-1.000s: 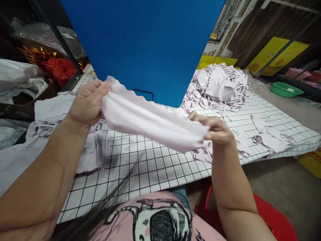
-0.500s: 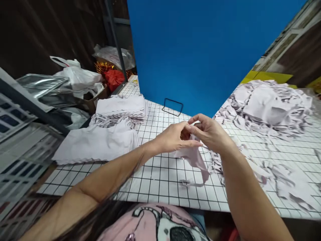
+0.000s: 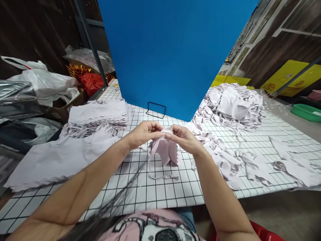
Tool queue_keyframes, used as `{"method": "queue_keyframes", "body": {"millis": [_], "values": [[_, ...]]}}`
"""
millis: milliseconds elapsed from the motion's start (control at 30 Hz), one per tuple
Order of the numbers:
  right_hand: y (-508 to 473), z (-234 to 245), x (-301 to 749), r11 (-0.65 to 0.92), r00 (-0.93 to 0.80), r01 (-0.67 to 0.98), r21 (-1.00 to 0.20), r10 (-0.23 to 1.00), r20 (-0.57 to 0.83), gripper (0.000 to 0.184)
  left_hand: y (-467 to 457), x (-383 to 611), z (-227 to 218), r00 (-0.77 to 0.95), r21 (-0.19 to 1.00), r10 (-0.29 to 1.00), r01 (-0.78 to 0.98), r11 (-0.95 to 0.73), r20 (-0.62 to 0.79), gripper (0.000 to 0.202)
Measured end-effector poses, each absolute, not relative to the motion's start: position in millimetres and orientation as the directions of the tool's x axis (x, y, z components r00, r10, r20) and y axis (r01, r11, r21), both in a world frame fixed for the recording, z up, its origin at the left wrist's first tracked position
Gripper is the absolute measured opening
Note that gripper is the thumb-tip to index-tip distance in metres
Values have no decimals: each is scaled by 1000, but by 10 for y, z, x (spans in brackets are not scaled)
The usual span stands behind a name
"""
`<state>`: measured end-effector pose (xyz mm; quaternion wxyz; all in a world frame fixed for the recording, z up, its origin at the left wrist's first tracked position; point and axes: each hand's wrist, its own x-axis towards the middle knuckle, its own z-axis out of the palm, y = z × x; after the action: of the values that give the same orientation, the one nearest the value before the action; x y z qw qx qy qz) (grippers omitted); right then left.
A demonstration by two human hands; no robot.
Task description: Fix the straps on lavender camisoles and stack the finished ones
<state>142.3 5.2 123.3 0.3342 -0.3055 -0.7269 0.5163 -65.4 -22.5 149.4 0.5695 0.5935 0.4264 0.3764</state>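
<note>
My left hand [image 3: 145, 134] and my right hand [image 3: 184, 138] pinch the top of a pale pinkish fabric piece [image 3: 164, 151] between thumbs and fingers. The cloth hangs folded above the gridded table [image 3: 140, 194], with a scalloped edge and a thin strip trailing below it. Left of my hands lie two stacks of similar cut fabric, a nearer stack [image 3: 62, 157] and a farther stack [image 3: 97, 112]. To the right, loose fabric scraps [image 3: 220, 157] spread over the grid, and behind them rises a large fabric heap [image 3: 233, 103].
A tall blue board [image 3: 163, 60] stands behind my hands, with a black wire frame [image 3: 155, 110] at its foot. White plastic bags [image 3: 45, 82] crowd the left side beside a dark metal post [image 3: 91, 43]. At right are a green basin [image 3: 306, 112] and a yellow panel [image 3: 288, 77].
The view has turned to the right. My hands have moved a little apart, and the fabric, formerly mostly below them, now shows spread between my fingertips.
</note>
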Motion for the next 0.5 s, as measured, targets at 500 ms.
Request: {"method": "queue_keyframes", "body": {"millis": [500], "values": [[-70, 1051, 1855, 409, -733, 343, -846, 680, 32, 17, -242, -1112, 2245, -20, 884, 891, 137, -447, 454, 15]]}}
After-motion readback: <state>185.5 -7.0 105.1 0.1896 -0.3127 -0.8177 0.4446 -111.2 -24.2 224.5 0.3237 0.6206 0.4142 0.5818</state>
